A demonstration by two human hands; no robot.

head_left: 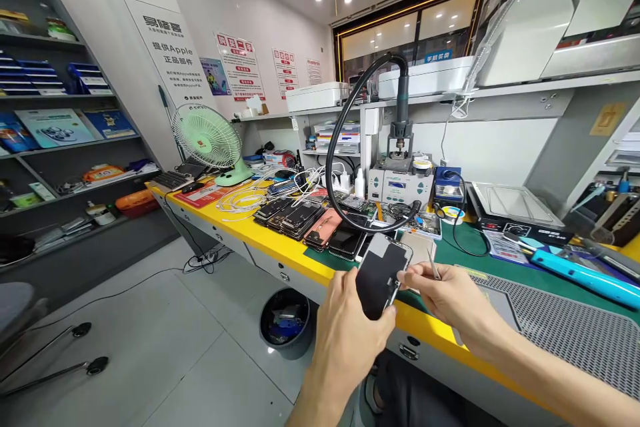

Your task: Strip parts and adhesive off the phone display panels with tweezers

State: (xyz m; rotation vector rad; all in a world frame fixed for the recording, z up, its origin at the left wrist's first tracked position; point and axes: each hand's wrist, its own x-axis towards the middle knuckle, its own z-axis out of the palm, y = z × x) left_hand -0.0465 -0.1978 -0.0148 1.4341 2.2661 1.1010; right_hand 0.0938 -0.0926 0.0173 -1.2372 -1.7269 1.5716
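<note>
My left hand (353, 320) is closed around a phone screen (383, 273), held tilted above the bench's front edge. The screen's dark back faces me, with a grey patch at the top and small parts along its right edge. At that right edge, the thumb and fingertips of my right hand (440, 287) are pinched together against the screen. A slim metal tool that looks like tweezers (433, 265) sticks up out of my right hand. Whether a small part sits between the right fingertips is too small to make out.
Stacked phone screens (300, 217) and a pinkish phone panel (324, 228) lie left of my hands. Behind stand a hot-air station (400, 183) with a looping black hose and a heating plate (517, 207). A perforated mat (575, 327) lies right; a bin (286, 347) stands below.
</note>
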